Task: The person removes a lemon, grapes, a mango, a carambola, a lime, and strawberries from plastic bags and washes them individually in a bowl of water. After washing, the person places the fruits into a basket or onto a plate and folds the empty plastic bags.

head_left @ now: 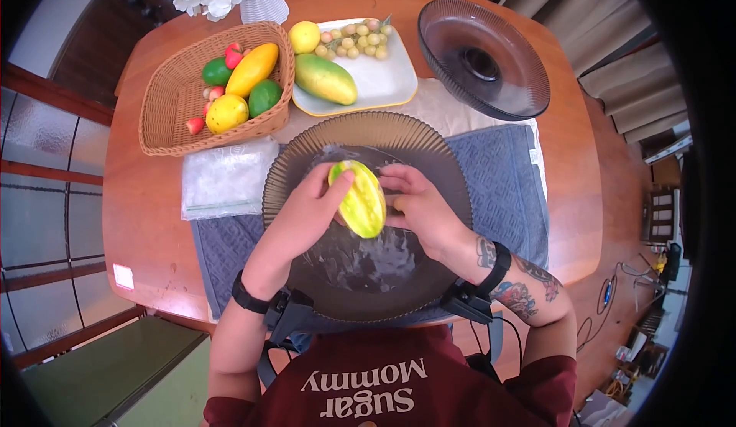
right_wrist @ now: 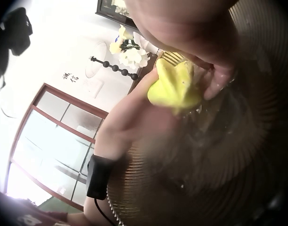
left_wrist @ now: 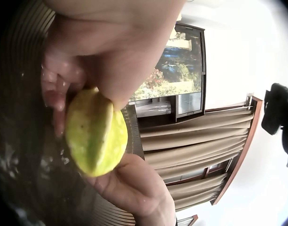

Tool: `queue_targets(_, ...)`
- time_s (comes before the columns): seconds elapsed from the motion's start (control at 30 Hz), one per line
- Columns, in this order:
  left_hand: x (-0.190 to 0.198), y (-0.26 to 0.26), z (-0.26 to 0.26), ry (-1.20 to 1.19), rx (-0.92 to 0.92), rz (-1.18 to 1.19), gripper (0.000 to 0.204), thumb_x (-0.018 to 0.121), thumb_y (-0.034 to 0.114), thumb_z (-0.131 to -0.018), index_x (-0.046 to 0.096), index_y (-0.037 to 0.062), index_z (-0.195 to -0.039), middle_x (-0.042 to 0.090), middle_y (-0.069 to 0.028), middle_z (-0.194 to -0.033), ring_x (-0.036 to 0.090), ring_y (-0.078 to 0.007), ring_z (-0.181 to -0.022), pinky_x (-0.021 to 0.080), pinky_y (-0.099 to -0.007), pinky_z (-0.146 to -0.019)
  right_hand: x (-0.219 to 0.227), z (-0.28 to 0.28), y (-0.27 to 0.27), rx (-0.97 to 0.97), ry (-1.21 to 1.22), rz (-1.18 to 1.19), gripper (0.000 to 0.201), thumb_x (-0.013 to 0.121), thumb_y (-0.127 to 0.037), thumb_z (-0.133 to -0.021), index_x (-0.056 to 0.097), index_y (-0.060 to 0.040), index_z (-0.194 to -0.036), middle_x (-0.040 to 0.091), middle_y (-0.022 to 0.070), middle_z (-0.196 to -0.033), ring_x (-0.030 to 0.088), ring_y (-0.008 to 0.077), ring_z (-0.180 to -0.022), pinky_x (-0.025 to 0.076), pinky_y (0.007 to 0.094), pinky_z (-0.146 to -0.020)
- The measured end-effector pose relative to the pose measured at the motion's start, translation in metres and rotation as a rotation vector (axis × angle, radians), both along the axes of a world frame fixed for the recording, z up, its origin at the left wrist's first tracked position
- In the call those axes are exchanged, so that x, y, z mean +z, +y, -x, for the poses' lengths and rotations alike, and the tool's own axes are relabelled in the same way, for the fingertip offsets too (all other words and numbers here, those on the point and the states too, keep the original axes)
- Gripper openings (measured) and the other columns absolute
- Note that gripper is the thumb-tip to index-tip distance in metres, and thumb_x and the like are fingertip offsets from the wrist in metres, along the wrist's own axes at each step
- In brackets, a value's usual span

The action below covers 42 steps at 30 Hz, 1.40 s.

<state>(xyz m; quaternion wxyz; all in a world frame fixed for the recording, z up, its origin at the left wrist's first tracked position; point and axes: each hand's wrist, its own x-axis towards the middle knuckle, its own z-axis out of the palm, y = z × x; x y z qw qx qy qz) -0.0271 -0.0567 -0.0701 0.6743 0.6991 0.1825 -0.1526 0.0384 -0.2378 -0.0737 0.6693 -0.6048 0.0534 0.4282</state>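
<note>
A yellow-green star fruit (head_left: pixel 358 199) with deep ridges is held above a large ribbed dark glass bowl (head_left: pixel 287 155) of water. My left hand (head_left: pixel 316 206) grips it, the thumb lying across its upper end. At the fruit's right side is my right hand (head_left: pixel 418 205), fingers spread and loosely bent, the fingertips right at its edge. In the left wrist view the star fruit (left_wrist: pixel 94 134) hangs below the left hand (left_wrist: pixel 106 47), both wet. The right wrist view shows the star fruit (right_wrist: pixel 174 87) between both hands, with the right fingers (right_wrist: pixel 219 80) beside it.
Behind the bowl stand a wicker basket (head_left: pixel 165 113) of fruit and a white tray (head_left: pixel 391 82) with grapes, a mango and a yellow fruit. A second ribbed glass bowl (head_left: pixel 529 59) is at back right. A blue towel (head_left: pixel 498 174) and a clear plastic bag (head_left: pixel 228 178) lie about the bowl.
</note>
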Motion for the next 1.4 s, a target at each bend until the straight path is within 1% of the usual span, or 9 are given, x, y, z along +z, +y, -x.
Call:
queue_targets(0.07, -0.003, 0.000, 0.002, -0.007, 0.119, -0.015, 0.046, 0.057, 0.037, -0.100, 0.051, 0.0014, -0.128, 0.067, -0.0117, -0.104, 0.068, -0.0189, -0.093, 0.055, -0.0310, -0.072, 0.003, 0.001, 0.000, -0.077, -0.026, 0.209, 0.038, 0.045, -0.007, -0.096, 0.042, -0.0050, -0.133, 0.054, 0.0083, -0.130, 0.057, 0.0176, -0.115, 0.050, 0.0333, -0.095)
queue_targets(0.17, -0.008, -0.001, 0.005, -0.095, -0.006, -0.384, 0.055, 0.061, 0.046, -0.093, 0.054, -0.0013, -0.120, 0.066, -0.0239, -0.104, 0.066, -0.0383, -0.098, 0.049, -0.0409, -0.089, -0.007, 0.002, 0.001, 0.099, -0.040, 0.064, 0.040, 0.046, -0.022, -0.100, 0.036, -0.0038, -0.135, 0.052, 0.0110, -0.130, 0.056, 0.0170, -0.110, 0.049, 0.0311, -0.090)
queue_targets(0.27, 0.002, 0.000, 0.002, -0.014, -0.089, -0.341, 0.056, 0.059, 0.049, -0.094, 0.055, -0.0014, -0.118, 0.067, -0.0229, -0.103, 0.066, -0.0363, -0.101, 0.050, -0.0398, -0.088, 0.000, 0.008, 0.002, 0.260, -0.043, 0.026, 0.053, 0.047, -0.038, -0.104, 0.031, -0.0012, -0.138, 0.051, 0.0124, -0.128, 0.055, 0.0156, -0.108, 0.048, 0.0285, -0.087)
queue_targets(0.53, -0.008, 0.000, 0.003, 0.025, -0.025, -0.055, 0.053, 0.048, 0.045, -0.102, 0.055, -0.0023, -0.125, 0.063, -0.0212, -0.107, 0.065, -0.0301, -0.097, 0.049, -0.0386, -0.086, -0.020, 0.000, -0.004, 0.273, -0.494, 0.146, 0.045, 0.052, -0.019, -0.101, 0.041, 0.0035, -0.138, 0.060, 0.0138, -0.115, 0.059, 0.0207, -0.101, 0.048, 0.0346, -0.090)
queue_targets(0.57, -0.016, 0.001, 0.004, -0.046, -0.037, -0.078, 0.053, 0.048, 0.044, -0.102, 0.054, -0.0030, -0.126, 0.064, -0.0216, -0.109, 0.065, -0.0288, -0.098, 0.050, -0.0378, -0.086, -0.010, -0.004, -0.006, 0.332, -0.360, 0.181, 0.044, 0.054, -0.022, -0.101, 0.045, -0.0014, -0.140, 0.053, 0.0104, -0.128, 0.054, 0.0157, -0.116, 0.045, 0.0324, -0.099)
queue_targets(0.73, -0.022, 0.000, 0.007, -0.151, -0.107, -0.259, 0.057, 0.049, 0.047, -0.101, 0.054, -0.0058, -0.122, 0.065, -0.0237, -0.109, 0.067, -0.0318, -0.097, 0.051, -0.0378, -0.084, -0.001, 0.006, 0.001, 0.169, -0.008, 0.114, 0.040, 0.045, -0.018, -0.103, 0.046, -0.0031, -0.139, 0.062, 0.0119, -0.116, 0.062, 0.0176, -0.105, 0.052, 0.0300, -0.085)
queue_targets(0.9, -0.002, 0.001, 0.004, 0.157, -0.151, -0.311, 0.060, 0.053, 0.053, -0.095, 0.049, -0.0037, -0.112, 0.067, -0.0284, -0.098, 0.068, -0.0403, -0.097, 0.051, -0.0419, -0.082, 0.007, 0.001, 0.001, 0.283, 0.081, 0.067, 0.042, 0.040, -0.024, -0.105, 0.041, -0.0040, -0.142, 0.059, 0.0114, -0.124, 0.060, 0.0182, -0.114, 0.052, 0.0320, -0.093)
queue_targets(1.23, -0.006, -0.001, 0.008, 0.012, -0.124, -0.271, 0.055, 0.048, 0.050, -0.100, 0.048, -0.0023, -0.117, 0.065, -0.0252, -0.100, 0.067, -0.0361, -0.100, 0.050, -0.0402, -0.084, 0.006, 0.002, 0.002, 0.248, 0.024, -0.030, 0.054, 0.045, -0.041, -0.105, 0.038, -0.0027, -0.142, 0.054, 0.0102, -0.130, 0.058, 0.0159, -0.116, 0.051, 0.0339, -0.097)
queue_targets(1.4, 0.024, 0.001, 0.012, -0.262, 0.059, 0.138, 0.035, 0.045, 0.027, -0.107, 0.052, -0.0018, -0.125, 0.066, -0.0106, -0.105, 0.062, -0.0163, -0.102, 0.049, -0.0296, -0.089, 0.035, -0.008, -0.008, 0.128, 0.034, -0.047, 0.049, 0.048, -0.038, -0.104, 0.043, -0.0027, -0.138, 0.058, 0.0087, -0.125, 0.058, 0.0153, -0.116, 0.051, 0.0332, -0.096)
